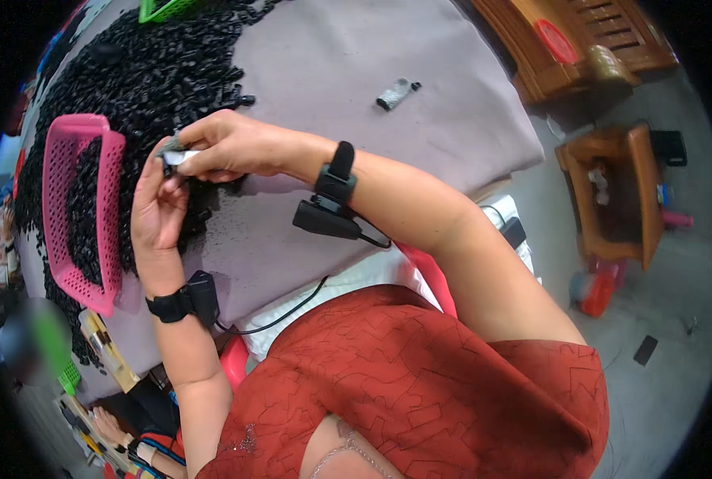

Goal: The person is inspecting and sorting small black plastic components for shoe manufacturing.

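Note:
Over the left part of the table, my two hands meet at the fingertips around a small grey-and-black piece [169,148] with a white part showing. My left hand [160,211] is closed on it from below, its fingers pinching the near side. My right hand [232,148] comes across from the right, thumb and fingers also pinched on it. The fingers hide much of the piece, so its exact kind cannot be made out. Just beyond and around my hands spreads a large heap of small black plastic parts [164,72].
A pink perforated basket [116,191] stands left of my left hand, black parts in and around it. A green basket [164,9] is at the far edge. A small grey-wrapped item with black ends [398,93] lies on the grey tablecloth [324,72]. Another person's hand [110,427] shows at lower left.

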Available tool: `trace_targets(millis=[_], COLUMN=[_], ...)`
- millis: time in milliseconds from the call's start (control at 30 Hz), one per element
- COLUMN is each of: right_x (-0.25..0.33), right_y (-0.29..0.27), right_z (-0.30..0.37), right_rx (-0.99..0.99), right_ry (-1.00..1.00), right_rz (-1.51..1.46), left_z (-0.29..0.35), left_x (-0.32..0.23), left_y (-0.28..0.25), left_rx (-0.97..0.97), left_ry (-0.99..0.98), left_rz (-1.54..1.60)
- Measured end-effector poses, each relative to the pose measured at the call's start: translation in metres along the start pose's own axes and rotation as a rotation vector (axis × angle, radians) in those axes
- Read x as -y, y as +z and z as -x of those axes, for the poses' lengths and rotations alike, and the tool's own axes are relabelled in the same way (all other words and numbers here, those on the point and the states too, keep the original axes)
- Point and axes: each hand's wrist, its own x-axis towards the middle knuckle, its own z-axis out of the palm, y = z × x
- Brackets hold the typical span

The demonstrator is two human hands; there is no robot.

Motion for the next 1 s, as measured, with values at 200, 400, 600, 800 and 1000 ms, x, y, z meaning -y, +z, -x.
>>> trace_targets(millis=[200,400,600,800,1000], right_x=[-0.006,-0.001,-0.001,-0.001,-0.001], right_y=[0.002,0.007,0.003,0.002,0.003], right_z=[0.006,0.007,0.004,0.001,-0.001], right_rx=[0.043,0.038,-0.064,-0.203,-0.238], right_ry=[-0.027,-0.001,0.036,-0.017,-0.016], right_rz=[-0.069,-0.038,0.024,0.018,0.009], left_z=[0.000,0.001,0.001,0.002,0.021], left_x=[0.002,-0.002,-0.002,-0.012,-0.064], left_y=[0.010,-0.018,-0.009,0.004,-0.006], left_rx=[-0.161,0.018,0.075,-0.186,-0.635], left_ry=[0.019,-0.004,-0.024,0.258,1.031], left_rz=[-0.022,0.010,-0.015,-0.353,-1.100])
